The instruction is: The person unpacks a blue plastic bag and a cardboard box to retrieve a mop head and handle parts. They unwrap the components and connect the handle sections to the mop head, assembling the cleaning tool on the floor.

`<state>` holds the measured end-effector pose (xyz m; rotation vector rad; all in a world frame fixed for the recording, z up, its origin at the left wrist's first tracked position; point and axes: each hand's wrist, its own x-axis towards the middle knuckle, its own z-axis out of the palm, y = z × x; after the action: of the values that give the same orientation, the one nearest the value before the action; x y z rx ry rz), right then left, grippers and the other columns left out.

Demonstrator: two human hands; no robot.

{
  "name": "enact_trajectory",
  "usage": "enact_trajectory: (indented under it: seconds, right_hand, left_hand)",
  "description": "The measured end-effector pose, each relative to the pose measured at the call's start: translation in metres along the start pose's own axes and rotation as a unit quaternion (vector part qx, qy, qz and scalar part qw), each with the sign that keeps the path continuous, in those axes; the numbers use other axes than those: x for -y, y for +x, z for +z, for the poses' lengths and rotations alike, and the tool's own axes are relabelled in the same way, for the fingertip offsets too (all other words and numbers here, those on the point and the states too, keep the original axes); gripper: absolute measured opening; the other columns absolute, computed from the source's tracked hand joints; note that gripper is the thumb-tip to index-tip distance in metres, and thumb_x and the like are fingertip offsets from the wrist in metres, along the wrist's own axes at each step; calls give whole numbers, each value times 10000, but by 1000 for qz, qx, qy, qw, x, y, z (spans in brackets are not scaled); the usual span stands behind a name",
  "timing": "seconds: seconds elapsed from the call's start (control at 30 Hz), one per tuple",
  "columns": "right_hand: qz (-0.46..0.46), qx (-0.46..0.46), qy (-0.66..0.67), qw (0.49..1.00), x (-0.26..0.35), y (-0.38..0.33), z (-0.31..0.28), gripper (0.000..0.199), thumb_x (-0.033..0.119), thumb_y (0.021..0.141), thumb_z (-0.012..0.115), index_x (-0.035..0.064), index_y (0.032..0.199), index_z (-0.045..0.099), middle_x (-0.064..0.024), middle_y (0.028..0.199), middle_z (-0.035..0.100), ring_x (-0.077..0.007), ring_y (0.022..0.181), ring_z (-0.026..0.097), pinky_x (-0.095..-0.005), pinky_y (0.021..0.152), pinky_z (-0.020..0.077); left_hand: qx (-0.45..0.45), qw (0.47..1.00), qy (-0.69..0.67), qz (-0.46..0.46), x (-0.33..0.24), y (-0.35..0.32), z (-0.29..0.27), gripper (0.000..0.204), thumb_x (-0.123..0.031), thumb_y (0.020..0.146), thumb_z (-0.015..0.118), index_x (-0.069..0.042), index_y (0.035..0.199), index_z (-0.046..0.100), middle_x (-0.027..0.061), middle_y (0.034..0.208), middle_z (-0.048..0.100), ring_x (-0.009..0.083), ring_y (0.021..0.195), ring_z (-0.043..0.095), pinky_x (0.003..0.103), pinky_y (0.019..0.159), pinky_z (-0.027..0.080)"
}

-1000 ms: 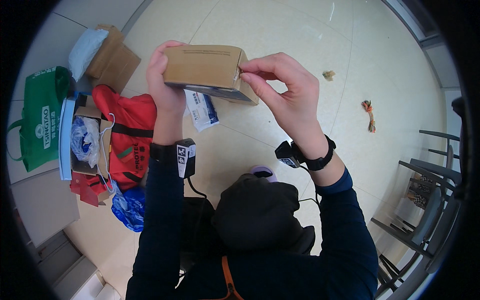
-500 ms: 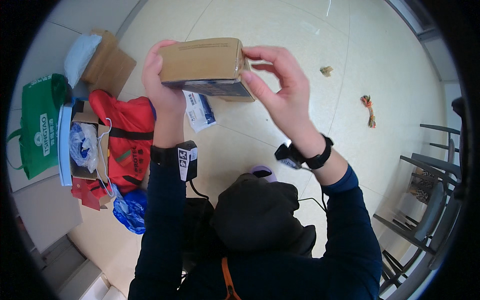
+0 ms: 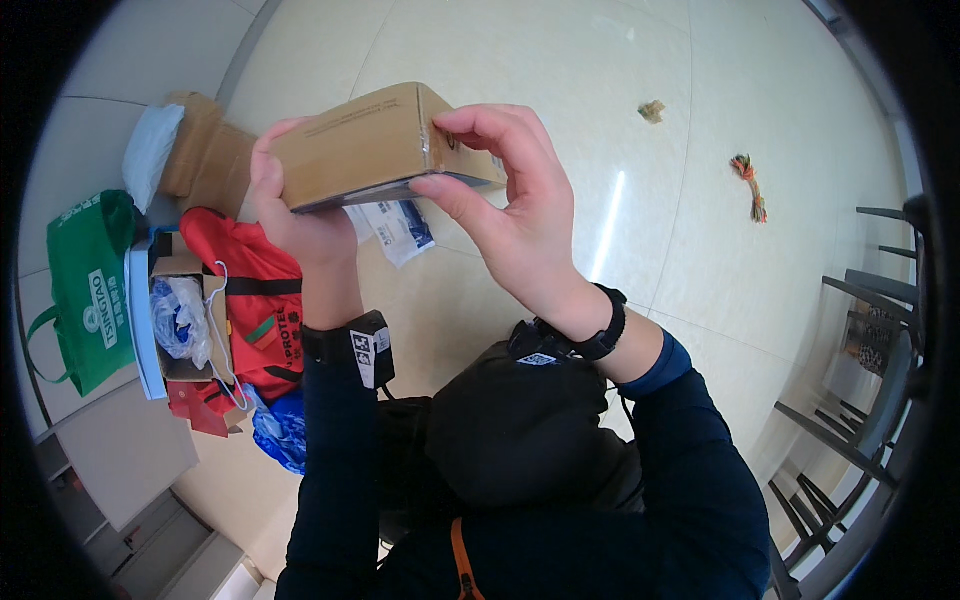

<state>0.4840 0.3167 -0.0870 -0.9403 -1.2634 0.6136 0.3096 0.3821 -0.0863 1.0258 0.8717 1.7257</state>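
A brown cardboard box (image 3: 355,145) is held up above the floor between my hands, tilted so that its long printed side and one end show. My left hand (image 3: 295,205) is wrapped round the box's left end, with most of its fingers hidden behind the cardboard. At the other end, the thumb and forefinger of my right hand (image 3: 510,180) touch the taped edges, gripping that end between them. Below the box, a white and blue plastic packet (image 3: 395,230) lies on the floor, partly covered by the box and my left hand.
To the left stand a green bag (image 3: 92,290), a red bag (image 3: 262,310), an open carton with clear plastic (image 3: 180,315) and a blue plastic bag (image 3: 282,430). A knotted rope (image 3: 750,188) and a small crumpled scrap (image 3: 651,111) lie on the floor. Dark chairs (image 3: 870,400) line the right side.
Both hands have shifted left with the box. The box has turned, so its right end now faces me more, and the right thumb and forefinger have moved along that end.
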Motion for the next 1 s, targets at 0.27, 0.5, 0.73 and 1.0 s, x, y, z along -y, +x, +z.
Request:
enact_trajectory:
  seconds: [0.27, 0.5, 0.73, 1.0]
  right_hand:
    - [8, 123, -62, 990, 10, 9, -20, 383, 75, 785, 805, 60, 1122, 623, -76, 1114, 586, -210, 1064, 583, -309, 957, 470]
    - [91, 69, 49, 992, 7, 8, -21, 429, 38, 785, 811, 40, 1163, 608, -59, 1171, 573, -186, 1135, 569, -322, 1028, 461]
    - [67, 79, 26, 994, 6, 3, -23, 467, 32, 796, 801, 31, 1216, 598, -68, 1204, 557, -181, 1151, 572, -320, 1032, 475]
    - [46, 125, -36, 990, 10, 2, -30, 346, 27, 807, 788, 39, 1103, 609, -71, 1201, 552, -186, 1152, 570, -339, 1060, 452]
  left_hand:
    - [12, 1000, 7, 6, -1, -1, -5, 458, -321, 893, 425, 28, 1167, 539, 185, 1123, 613, 287, 1087, 588, 410, 968, 454]
    - [19, 1000, -10, 1, 3, -4, 0, 448, -315, 890, 440, 31, 1153, 550, 183, 1121, 615, 281, 1084, 592, 401, 959, 459]
    - [15, 1000, -15, 2, 2, -8, 2, 443, -311, 889, 440, 25, 1159, 546, 186, 1119, 619, 286, 1082, 594, 405, 961, 460]
    - [27, 999, -10, 14, 2, -14, 1, 438, -309, 887, 439, 17, 1162, 537, 188, 1116, 616, 290, 1072, 592, 408, 963, 458]
